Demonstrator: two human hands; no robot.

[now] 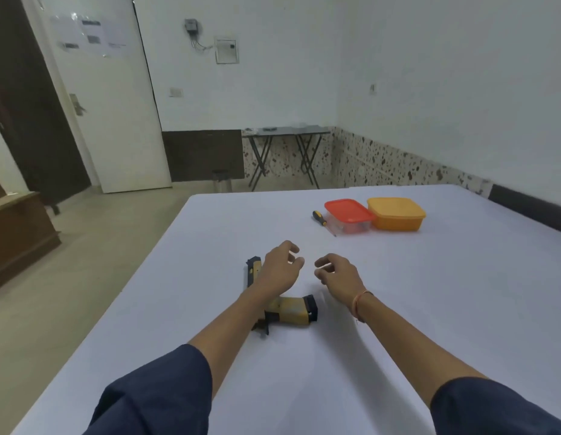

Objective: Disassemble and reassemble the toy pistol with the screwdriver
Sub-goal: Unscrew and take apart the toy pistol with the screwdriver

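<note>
A wide table covered in a plain white cloth fills the lower part of the view, in a room with white walls. Two bare forearms in rolled dark blue sleeves reach forward over it from the bottom edge. On the far right of the table stand two lidded boxes touching side by side: an orange box and, to its left, a clear box with a red lid. A yellow and black toy pistol lies flat on the table in the near middle, partly hidden under the left forearm, its muzzle pointing away and its grip pointing right. The left hand hovers above the pistol's barrel, fingers loosely curled and spread, gripping nothing. The right hand hovers just beside it to the right, fingers likewise half curled and empty, a thin orange thread around its wrist. A small screwdriver with a black and yellow handle lies just left of the red-lidded box, well apart from both hands.
</note>
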